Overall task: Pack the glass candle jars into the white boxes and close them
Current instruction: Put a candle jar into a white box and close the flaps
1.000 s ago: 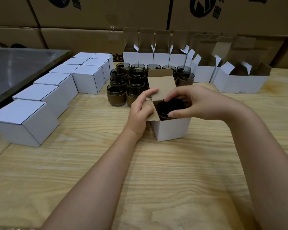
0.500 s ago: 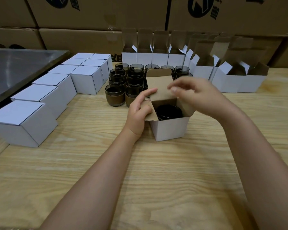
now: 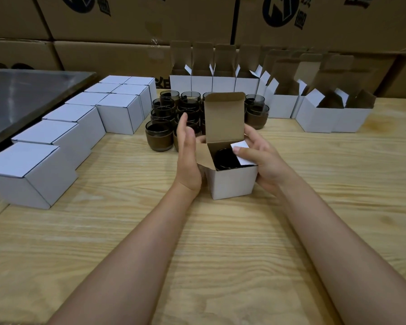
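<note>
Centre frame, our right hand (image 3: 265,160) grips the box (image 3: 232,181), thumb pressing the right flap (image 3: 243,151) over the jar (image 3: 225,158). Our left hand (image 3: 188,156) stands flat, fingers straight and together, likely to fold the left flap (image 3: 204,153) next.

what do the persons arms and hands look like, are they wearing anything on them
Nothing worn that shows. The left forearm and right forearm are bare right to the frame edge, with no sleeve or cuff in view. The left grip and right grip are bare hands: no gloves, and no ring, watch, bracelet or marking is visible on either.
</note>
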Tool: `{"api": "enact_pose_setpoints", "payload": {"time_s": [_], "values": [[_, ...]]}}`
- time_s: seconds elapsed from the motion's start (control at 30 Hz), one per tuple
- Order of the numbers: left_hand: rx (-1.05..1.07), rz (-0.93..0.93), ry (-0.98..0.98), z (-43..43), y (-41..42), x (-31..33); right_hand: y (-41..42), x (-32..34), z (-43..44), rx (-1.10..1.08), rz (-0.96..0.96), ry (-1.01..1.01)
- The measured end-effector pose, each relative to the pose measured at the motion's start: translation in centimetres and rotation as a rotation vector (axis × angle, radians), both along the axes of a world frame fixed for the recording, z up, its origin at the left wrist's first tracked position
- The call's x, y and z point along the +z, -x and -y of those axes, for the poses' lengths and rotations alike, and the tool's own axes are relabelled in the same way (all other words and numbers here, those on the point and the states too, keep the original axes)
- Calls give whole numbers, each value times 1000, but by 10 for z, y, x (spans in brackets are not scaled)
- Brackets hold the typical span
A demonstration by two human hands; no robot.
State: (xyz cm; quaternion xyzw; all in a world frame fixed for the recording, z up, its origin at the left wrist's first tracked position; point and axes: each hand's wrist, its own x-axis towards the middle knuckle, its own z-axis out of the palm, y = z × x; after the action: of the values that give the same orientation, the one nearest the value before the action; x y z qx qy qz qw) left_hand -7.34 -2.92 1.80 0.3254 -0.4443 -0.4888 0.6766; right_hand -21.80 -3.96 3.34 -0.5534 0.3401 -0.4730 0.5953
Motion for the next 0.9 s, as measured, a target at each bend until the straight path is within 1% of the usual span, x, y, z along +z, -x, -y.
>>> {"api": "enact_pose_setpoints", "payload": {"time_s": [0.07, 0.17, 0.23, 0.33, 0.37, 0.47, 0.6, 0.7, 0.83, 0.9], "values": [[-24, -120, -42, -1, 7, 3, -3, -1, -1, -62, 12, 23], [-37, -169, -22, 2, 15, 1, -7, -1, -3, -157, 50, 56], [-15, -125, -44, 4, 16, 0, -12, -2, -5, -182, 102, 43], [40, 50, -59, 3, 14, 2, -19, -2, -6, -240, 124, 44], [38, 80, -45, 4, 13, 2, -20, -2, -6, -248, 131, 47], [-40, 96, -23, 5, 8, 3, -19, -4, -8, -218, 169, 63], [-65, 86, -53, 6, 7, 4, -18, -8, -12, -198, 133, 147], [3, 47, -74, 3, 11, 4, -20, -6, -15, -209, 119, 134], [149, -37, -96, 1, 17, 0, -18, -9, -10, -195, 103, 128], [130, -89, -111, 1, 17, 0, -15, -12, -8, -164, 102, 162]]}}
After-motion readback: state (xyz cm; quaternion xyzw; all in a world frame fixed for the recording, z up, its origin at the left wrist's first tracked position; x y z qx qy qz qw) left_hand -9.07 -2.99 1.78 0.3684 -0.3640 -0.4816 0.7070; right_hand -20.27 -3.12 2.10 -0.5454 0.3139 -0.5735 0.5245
